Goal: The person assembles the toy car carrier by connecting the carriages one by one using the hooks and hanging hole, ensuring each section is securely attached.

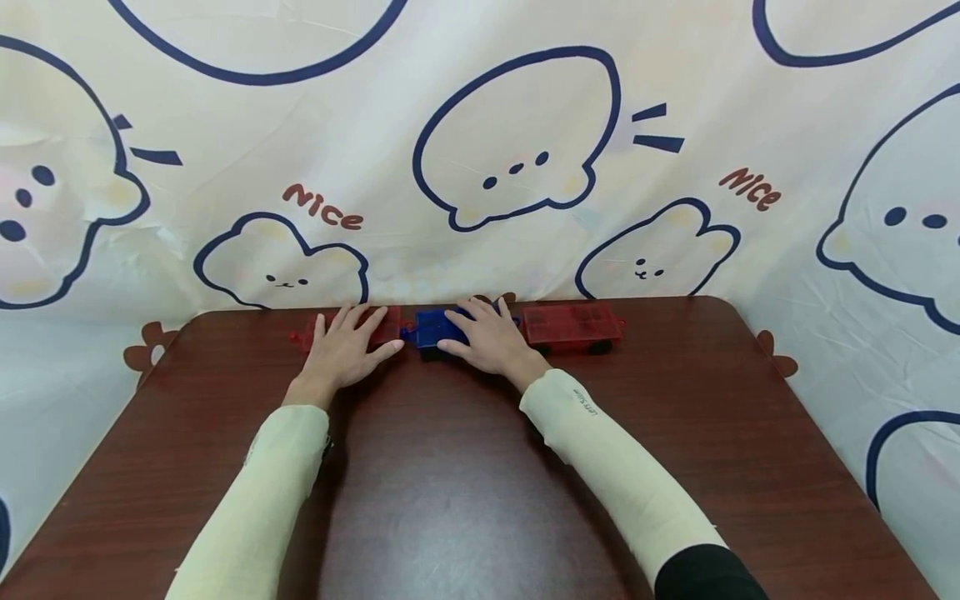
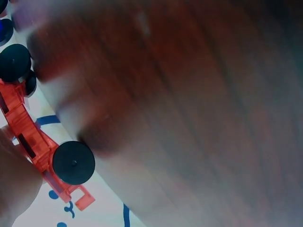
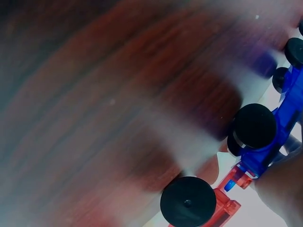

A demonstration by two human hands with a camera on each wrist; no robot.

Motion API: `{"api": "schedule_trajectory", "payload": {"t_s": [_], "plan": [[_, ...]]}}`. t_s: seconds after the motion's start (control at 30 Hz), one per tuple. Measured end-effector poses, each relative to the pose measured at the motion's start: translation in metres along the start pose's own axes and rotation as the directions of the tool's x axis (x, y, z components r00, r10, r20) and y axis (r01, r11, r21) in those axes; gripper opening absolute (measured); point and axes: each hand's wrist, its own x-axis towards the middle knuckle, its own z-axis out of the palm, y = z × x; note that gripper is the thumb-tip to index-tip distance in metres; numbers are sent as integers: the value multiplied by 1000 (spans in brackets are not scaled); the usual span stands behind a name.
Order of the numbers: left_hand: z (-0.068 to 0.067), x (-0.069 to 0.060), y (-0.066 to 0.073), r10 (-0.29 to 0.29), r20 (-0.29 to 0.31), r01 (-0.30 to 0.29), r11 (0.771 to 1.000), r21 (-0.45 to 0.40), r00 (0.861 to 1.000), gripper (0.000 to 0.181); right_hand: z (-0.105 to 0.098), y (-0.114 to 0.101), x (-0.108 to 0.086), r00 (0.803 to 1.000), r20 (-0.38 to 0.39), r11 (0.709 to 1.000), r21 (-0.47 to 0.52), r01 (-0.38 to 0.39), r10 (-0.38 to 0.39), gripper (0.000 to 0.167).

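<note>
Three toy cars stand in a row along the table's far edge. My left hand (image 1: pixel 341 354) rests with spread fingers over the left red car (image 1: pixel 388 326); its black wheels and red frame (image 2: pixel 37 142) show in the left wrist view. My right hand (image 1: pixel 491 340) lies on the blue car (image 1: pixel 430 329), fingers spread. To its right is another red car (image 1: pixel 570 325). In the right wrist view a red coupling (image 3: pixel 242 178) joins the blue car (image 3: pixel 287 111) to the red one (image 3: pixel 226 213). Part of each gripped side is hidden behind the hands.
The dark brown table (image 1: pixel 480 500) extends toward me, its far edge just behind the cars. A white cloth (image 1: pixel 510 250) with blue cartoon outlines hangs behind and at both sides.
</note>
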Motion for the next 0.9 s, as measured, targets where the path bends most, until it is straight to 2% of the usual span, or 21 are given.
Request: {"api": "schedule_trajectory", "payload": {"t_s": [0.27, 0.9], "plan": [[3, -2, -1, 5, -35, -5, 1000, -10, 999, 86, 3, 0, 1, 1000, -18, 1000, -3, -2, 2, 72], [1, 1, -2, 26, -44, -27, 1000, -11, 999, 83, 5, -4, 6, 998, -38, 999, -12, -53, 52, 76]]}}
